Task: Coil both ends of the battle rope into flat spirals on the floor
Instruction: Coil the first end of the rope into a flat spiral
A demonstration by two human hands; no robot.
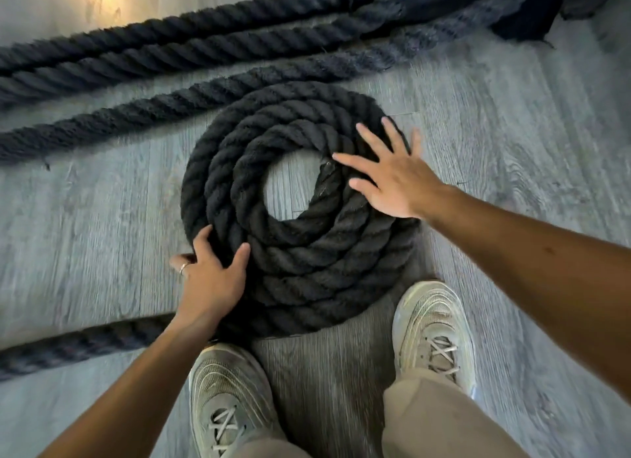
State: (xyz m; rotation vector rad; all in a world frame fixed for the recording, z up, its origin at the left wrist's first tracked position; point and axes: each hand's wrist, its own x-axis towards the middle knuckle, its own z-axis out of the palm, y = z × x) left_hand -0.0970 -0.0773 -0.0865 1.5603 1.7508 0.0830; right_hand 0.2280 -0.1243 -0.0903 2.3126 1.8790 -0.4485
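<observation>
A thick black battle rope lies wound in a flat spiral coil on the grey wood floor, with a round gap of bare floor at its centre. My left hand grips the coil's outer turn at its near-left edge, thumb on top. My right hand is spread flat with fingers apart over the coil's right side, holding nothing. A loose stretch of the same rope runs off to the left from the coil's near edge.
Three more runs of rope lie side by side across the floor beyond the coil. A dark fabric object sits at the top right. My two pale sneakers stand just behind the coil.
</observation>
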